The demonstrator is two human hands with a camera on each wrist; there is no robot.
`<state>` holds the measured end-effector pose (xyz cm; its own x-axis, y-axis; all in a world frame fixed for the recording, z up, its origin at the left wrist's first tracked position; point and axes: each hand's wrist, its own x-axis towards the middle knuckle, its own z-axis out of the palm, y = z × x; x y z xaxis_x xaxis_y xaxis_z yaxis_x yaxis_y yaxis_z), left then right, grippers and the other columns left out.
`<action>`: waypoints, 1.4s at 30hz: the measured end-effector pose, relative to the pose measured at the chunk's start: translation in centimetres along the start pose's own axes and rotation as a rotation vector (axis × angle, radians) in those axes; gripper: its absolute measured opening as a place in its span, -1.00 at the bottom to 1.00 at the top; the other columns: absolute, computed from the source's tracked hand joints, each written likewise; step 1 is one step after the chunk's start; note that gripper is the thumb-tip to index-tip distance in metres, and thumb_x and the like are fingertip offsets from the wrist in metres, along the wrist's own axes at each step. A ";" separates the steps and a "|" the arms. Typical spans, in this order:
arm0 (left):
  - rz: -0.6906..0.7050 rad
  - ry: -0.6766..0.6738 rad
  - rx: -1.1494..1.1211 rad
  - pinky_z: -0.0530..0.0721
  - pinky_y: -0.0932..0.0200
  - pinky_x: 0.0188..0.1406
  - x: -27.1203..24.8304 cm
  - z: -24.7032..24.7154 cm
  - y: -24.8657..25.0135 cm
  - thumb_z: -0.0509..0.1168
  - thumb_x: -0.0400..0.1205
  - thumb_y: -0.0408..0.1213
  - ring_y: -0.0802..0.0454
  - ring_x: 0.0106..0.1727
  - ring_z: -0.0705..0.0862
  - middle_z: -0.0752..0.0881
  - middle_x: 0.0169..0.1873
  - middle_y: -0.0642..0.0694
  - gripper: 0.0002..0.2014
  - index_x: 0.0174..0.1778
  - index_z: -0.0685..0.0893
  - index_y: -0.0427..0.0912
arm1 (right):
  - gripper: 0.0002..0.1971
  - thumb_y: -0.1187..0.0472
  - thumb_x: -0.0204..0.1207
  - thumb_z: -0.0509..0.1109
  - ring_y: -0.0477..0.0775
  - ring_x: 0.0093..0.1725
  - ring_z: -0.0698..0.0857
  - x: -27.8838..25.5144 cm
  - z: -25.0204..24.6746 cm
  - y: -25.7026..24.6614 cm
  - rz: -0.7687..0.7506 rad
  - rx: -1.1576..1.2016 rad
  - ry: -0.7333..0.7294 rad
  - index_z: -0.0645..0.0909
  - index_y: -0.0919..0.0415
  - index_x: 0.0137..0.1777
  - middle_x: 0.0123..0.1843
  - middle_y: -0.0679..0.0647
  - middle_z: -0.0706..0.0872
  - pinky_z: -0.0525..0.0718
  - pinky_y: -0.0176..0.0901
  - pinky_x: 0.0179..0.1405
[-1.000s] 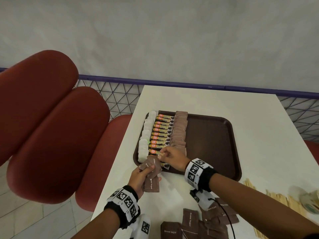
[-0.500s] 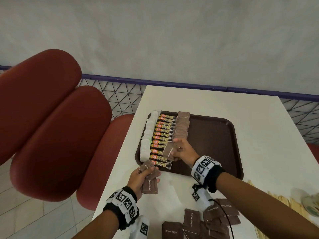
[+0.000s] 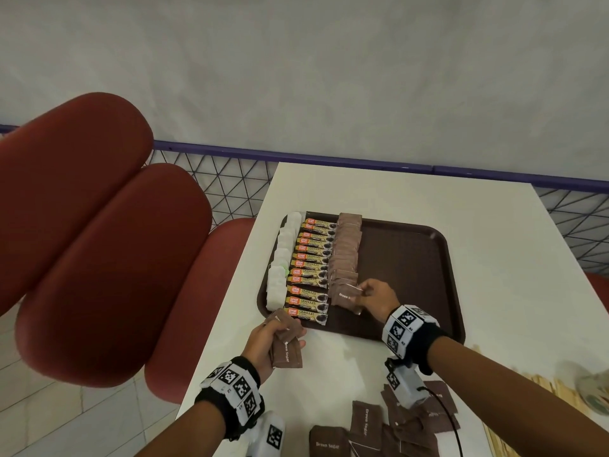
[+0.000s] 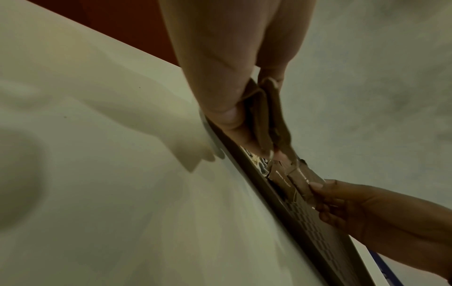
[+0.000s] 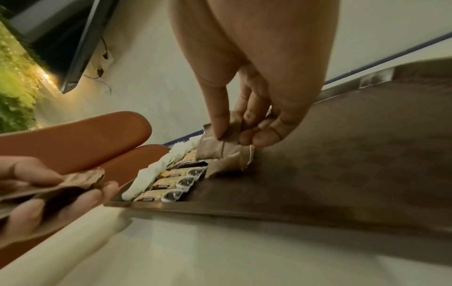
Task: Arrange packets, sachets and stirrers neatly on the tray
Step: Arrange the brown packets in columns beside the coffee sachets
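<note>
A dark brown tray (image 3: 412, 258) lies on the white table (image 3: 362, 189). Along its left side run a column of white sachets (image 3: 280, 268), a column of orange-and-gold coffee sticks (image 3: 311, 268) and a column of brown sugar packets (image 3: 346, 245). My right hand (image 3: 372, 296) pinches one brown sugar packet (image 3: 346, 296) at the near end of that brown column, low over the tray; the same packet (image 5: 220, 147) shows under my thumb in the right wrist view. My left hand (image 3: 267, 341) grips a small bunch of brown sugar packets (image 3: 286, 344) just off the tray's near left corner.
More brown sugar packets (image 3: 389, 427) lie loose on the table near my right forearm. Wooden stirrers (image 3: 540, 390) lie at the right edge. Red padded seats (image 3: 99, 258) stand left of the table, and a purple-railed mesh fence (image 3: 230, 183) runs behind it.
My right hand took a brown packet from the left hand's bunch, carried it right over the coffee sticks and brought it down at the near end of the brown column. The left hand stayed put.
</note>
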<state>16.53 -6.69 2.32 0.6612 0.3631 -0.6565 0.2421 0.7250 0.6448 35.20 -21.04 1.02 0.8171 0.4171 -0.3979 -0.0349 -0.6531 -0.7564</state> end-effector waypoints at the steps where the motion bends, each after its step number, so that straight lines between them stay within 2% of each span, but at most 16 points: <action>1: -0.002 -0.003 -0.001 0.71 -0.05 -0.15 0.0 0.1 0.0 0.12 0.66 -0.47 -0.21 -0.04 0.72 0.70 0.01 -0.28 -0.82 0.04 0.61 -0.24 | -0.79 0.37 0.34 0.52 0.08 -0.08 0.62 0.1 0.2 -0.1 -0.006 -0.027 -0.014 0.54 0.11 -0.28 -0.12 0.12 0.67 0.57 -0.17 -0.04; 3: 0.004 0.001 0.012 0.75 0.00 -0.23 0.0 0.1 0.1 0.12 0.66 -0.48 -0.19 -0.07 0.73 0.71 0.00 -0.27 -0.82 0.04 0.61 -0.25 | -0.85 0.34 0.39 0.50 0.05 -0.08 0.61 0.2 0.6 -0.3 -0.021 -0.103 -0.040 0.60 0.21 -0.10 -0.10 0.10 0.65 0.49 -0.25 -0.07; 7: 0.021 0.012 0.043 0.79 0.06 -0.31 0.1 -0.4 0.2 0.18 0.65 -0.50 -0.17 -0.12 0.78 0.75 -0.05 -0.30 -0.82 0.08 0.62 -0.27 | -0.86 0.32 0.45 0.43 0.14 -0.04 0.64 0.3 1.1 -0.8 -0.066 -0.274 -0.044 0.55 0.24 -0.04 0.01 0.20 0.69 0.55 -0.19 -0.07; 11: 0.035 0.016 0.058 0.79 0.08 -0.34 0.2 -0.8 0.1 0.25 0.62 -0.50 -0.10 -0.21 0.82 0.75 0.02 -0.36 -0.77 0.19 0.62 -0.34 | -0.78 0.33 0.46 0.37 0.25 0.14 0.65 0.6 1.5 -1.1 -0.098 -0.434 -0.014 0.55 0.29 0.09 0.15 0.25 0.66 0.60 -0.10 0.08; 16: 0.046 0.039 0.074 0.76 0.10 -0.38 0.4 -0.8 0.0 0.31 0.58 -0.49 -0.15 -0.14 0.78 0.75 0.02 -0.35 -0.74 0.18 0.64 -0.30 | -0.55 0.26 0.48 0.39 0.18 0.31 0.50 0.5 2.0 -0.7 -0.159 -0.576 0.028 0.39 0.17 0.36 0.29 0.16 0.48 0.57 0.00 0.25; 20: 0.047 0.042 0.092 0.75 0.12 -0.40 0.5 -0.6 -0.1 0.34 0.56 -0.48 -0.10 -0.22 0.78 0.78 -0.08 -0.29 -0.78 0.11 0.66 -0.25 | -0.55 0.23 0.43 0.45 0.14 0.31 0.42 0.1 2.0 -0.7 -0.238 -0.647 0.101 0.38 0.19 0.27 0.30 0.13 0.43 0.60 -0.05 0.18; 24: 0.056 0.027 0.104 0.70 0.16 -0.47 0.6 -0.5 -0.1 0.34 0.56 -0.48 -0.02 -0.32 0.76 0.79 -0.20 -0.24 -0.79 0.09 0.66 -0.23 | -0.56 0.16 0.44 0.44 0.10 0.28 0.41 -0.4 2.0 -1.3 -0.290 -0.605 0.148 0.38 0.17 0.26 0.29 0.11 0.42 0.57 -0.12 0.19; 27: 0.064 0.001 0.116 0.65 0.21 -0.55 0.5 -0.3 -0.1 0.33 0.57 -0.49 0.03 -0.42 0.70 0.76 -0.34 -0.21 -0.79 0.10 0.67 -0.26 | -0.66 0.16 0.50 0.36 0.09 0.27 0.39 -1.0 2.2 -1.9 -0.383 -0.524 0.136 0.41 0.18 0.22 0.26 0.11 0.43 0.53 -0.13 0.17; 30: 0.070 -0.015 0.144 0.62 0.22 -0.58 0.5 0.0 -0.1 0.34 0.57 -0.47 0.04 -0.45 0.67 0.74 -0.35 -0.21 -0.78 0.13 0.66 -0.26 | -0.75 0.19 0.51 0.34 0.04 0.21 0.42 -1.8 2.5 -2.6 -0.451 -0.339 0.029 0.48 0.20 0.16 0.18 0.07 0.46 0.51 -0.12 0.16; 32: 0.077 -0.022 0.156 0.62 0.22 -0.56 0.5 0.2 -0.2 0.36 0.55 -0.45 0.05 -0.43 0.69 0.74 -0.32 -0.21 -0.73 0.18 0.65 -0.28 | -0.79 0.18 0.52 0.35 0.04 0.10 0.51 -2.2 3.1 -2.9 -0.463 -0.244 -0.054 0.53 0.21 0.12 0.06 0.04 0.49 0.53 -0.13 0.09; 36: 0.092 -0.043 0.169 0.60 0.25 -0.57 0.5 0.7 -0.3 0.38 0.54 -0.45 0.08 -0.44 0.69 0.73 -0.30 -0.18 -0.68 0.23 0.63 -0.33 | -0.77 0.14 0.56 0.33 -0.01 -0.09 0.60 -2.9 4.1 -3.4 -0.339 -0.046 -0.251 0.58 0.23 0.15 -0.09 0.03 0.59 0.55 -0.35 -0.20; 38: 0.095 -0.063 0.181 0.58 0.26 -0.57 0.4 1.0 -0.3 0.38 0.54 -0.44 0.09 -0.45 0.68 0.74 -0.32 -0.15 -0.68 0.22 0.63 -0.34 | -0.74 0.17 0.55 0.35 -0.10 -0.18 0.58 -3.1 4.4 -3.4 -0.297 -0.003 -0.334 0.59 0.29 0.18 -0.14 0.03 0.60 0.52 -0.46 -0.27; 40: 0.097 -0.081 0.184 0.57 0.27 -0.58 0.3 1.1 -0.3 0.39 0.53 -0.45 0.09 -0.44 0.68 0.75 -0.28 -0.15 -0.70 0.19 0.66 -0.36 | -0.76 0.27 0.52 0.39 -0.18 -0.27 0.54 -3.1 4.5 -3.3 -0.305 0.004 -0.375 0.61 0.37 0.13 -0.23 0.03 0.60 0.50 -0.53 -0.31; 42: 0.093 -0.082 0.184 0.57 0.26 -0.56 0.2 1.1 -0.4 0.39 0.53 -0.45 0.08 -0.42 0.68 0.74 -0.22 -0.18 -0.73 0.16 0.68 -0.35 | -0.87 0.34 0.49 0.40 -0.13 -0.27 0.54 -3.1 4.5 -3.3 -0.311 0.025 -0.396 0.64 0.35 0.02 -0.25 0.04 0.60 0.51 -0.47 -0.24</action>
<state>17.32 -7.54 2.41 0.7405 0.3687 -0.5619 0.2984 0.5688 0.7664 30.17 -17.34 2.43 0.5104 0.8002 -0.3148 0.1578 -0.4470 -0.8805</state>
